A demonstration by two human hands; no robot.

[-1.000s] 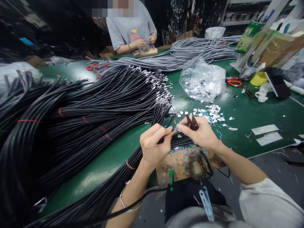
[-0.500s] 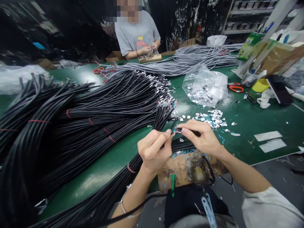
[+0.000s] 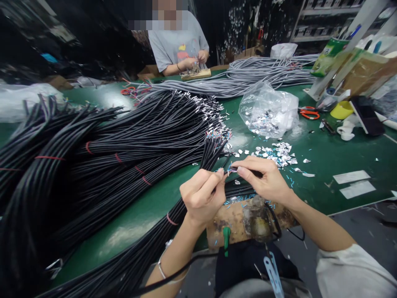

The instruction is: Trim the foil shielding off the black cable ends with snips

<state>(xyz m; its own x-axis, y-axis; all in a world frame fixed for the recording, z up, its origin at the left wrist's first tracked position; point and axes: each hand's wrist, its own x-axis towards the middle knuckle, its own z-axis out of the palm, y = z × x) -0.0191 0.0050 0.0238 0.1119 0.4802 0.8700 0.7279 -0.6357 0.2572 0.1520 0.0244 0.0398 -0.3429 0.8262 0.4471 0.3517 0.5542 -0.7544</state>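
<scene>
My left hand (image 3: 203, 194) is closed, its thumb and forefinger pinching the fine coloured wires (image 3: 230, 169) at a cable end. From the right, my right hand (image 3: 263, 176) holds a black piece, apparently the black cable, between thumb and fingers, with the wires spread between both hands. Just below the hands is a stained wooden board (image 3: 217, 236) carrying a dark, grimy block (image 3: 259, 219) and blue wire bits. Behind my left hand stands a bundle of black cables (image 3: 211, 153) with stripped coloured ends.
Large bundles of black cable (image 3: 124, 140) fill the left. A plastic bag (image 3: 269, 109) of scraps, foil pieces (image 3: 282, 153), orange-handled scissors (image 3: 309, 112) and a phone (image 3: 367, 116) lie to the right. Across the table (image 3: 322, 157), a person (image 3: 178, 45) works beside grey cables (image 3: 257, 74).
The fingers and the wires between them have shifted very slightly. The person across the table has moved their hands a little. The view has tilted a touch.
</scene>
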